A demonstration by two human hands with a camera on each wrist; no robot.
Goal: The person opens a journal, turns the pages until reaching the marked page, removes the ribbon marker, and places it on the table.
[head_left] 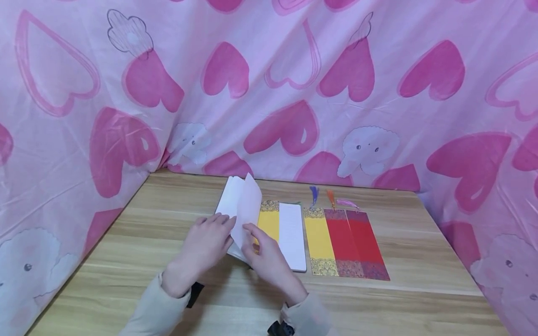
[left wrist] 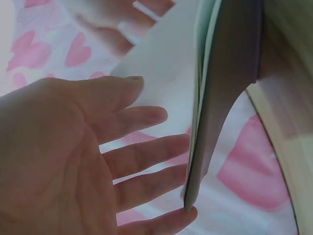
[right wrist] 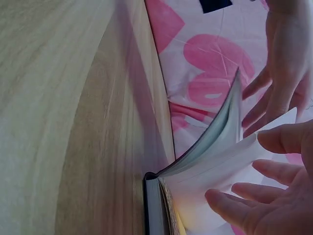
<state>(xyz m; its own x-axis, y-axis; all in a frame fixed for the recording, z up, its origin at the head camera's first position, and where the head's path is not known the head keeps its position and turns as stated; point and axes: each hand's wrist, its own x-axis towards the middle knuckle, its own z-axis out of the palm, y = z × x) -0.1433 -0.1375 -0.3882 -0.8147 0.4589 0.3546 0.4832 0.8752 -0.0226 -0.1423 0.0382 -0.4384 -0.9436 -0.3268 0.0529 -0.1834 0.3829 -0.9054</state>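
Note:
A notebook (head_left: 293, 238) with a dark cover lies open on the table, and some of its pages stand raised. My left hand (head_left: 210, 238) rests on its left side; the left wrist view shows that hand's fingers (left wrist: 146, 152) straight and spread beside the pages. Against a lifted page (head_left: 249, 205), my right hand (head_left: 266, 254) touches the paper with extended fingers. The right wrist view shows the right hand's fingers (right wrist: 254, 191) spread along that page (right wrist: 210, 181). Inside the notebook lies a yellow bookmark (head_left: 269, 224) with a patterned border, partly hidden by the page.
Right of the notebook, a yellow bookmark (head_left: 321, 238) with a blue tassel (head_left: 313, 195) lies beside a red bookmark (head_left: 342, 238) with an orange tassel (head_left: 330, 198) and another red bookmark (head_left: 367, 242) with a pink tassel (head_left: 347, 203). A heart-patterned pink cloth (head_left: 277, 126) surrounds the wooden table (head_left: 138, 247).

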